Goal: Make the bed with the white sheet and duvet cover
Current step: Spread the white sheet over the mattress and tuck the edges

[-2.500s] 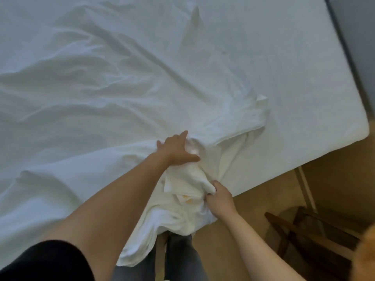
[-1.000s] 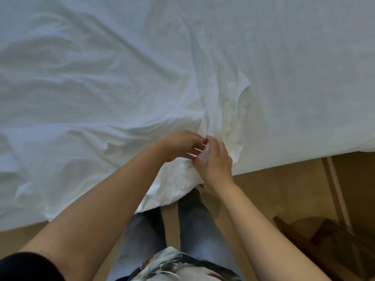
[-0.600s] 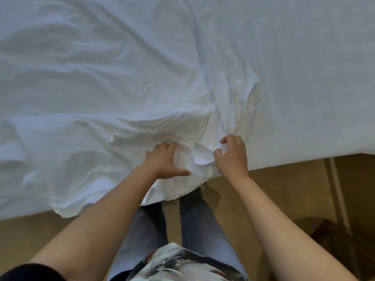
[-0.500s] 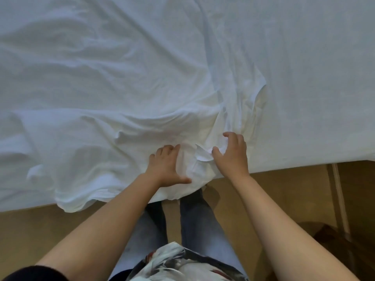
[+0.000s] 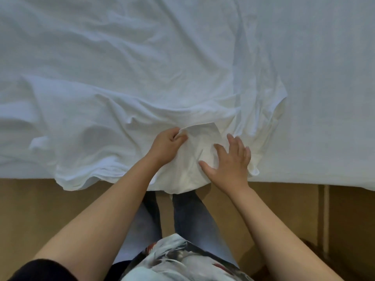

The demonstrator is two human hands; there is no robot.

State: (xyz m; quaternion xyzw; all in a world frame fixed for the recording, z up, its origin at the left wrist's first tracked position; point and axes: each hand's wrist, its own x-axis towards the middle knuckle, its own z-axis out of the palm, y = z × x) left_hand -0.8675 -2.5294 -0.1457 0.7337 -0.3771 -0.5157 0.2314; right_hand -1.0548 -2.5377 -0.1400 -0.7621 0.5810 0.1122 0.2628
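A wrinkled white sheet (image 5: pixel 113 82) covers most of the bed and bunches at the near edge, where a fold hangs over toward the floor. My left hand (image 5: pixel 166 146) pinches a turned-up corner of the sheet (image 5: pixel 205 131) between thumb and fingers. My right hand (image 5: pixel 229 161) lies just right of it with fingers spread and straight, resting on the bunched cloth. The smooth mattress cover (image 5: pixel 324 98) shows to the right of the sheet's edge.
A tan floor (image 5: pixel 40 209) runs along the bed's near edge. My legs in jeans (image 5: pixel 188 216) stand right against the bed. A dark wooden object (image 5: pixel 316 248) sits at the lower right on the floor.
My right hand let go of the sheet corner and spread flat on the cloth. My left hand now pinches the corner, which stands up more. The view shifted slightly left along the bed.
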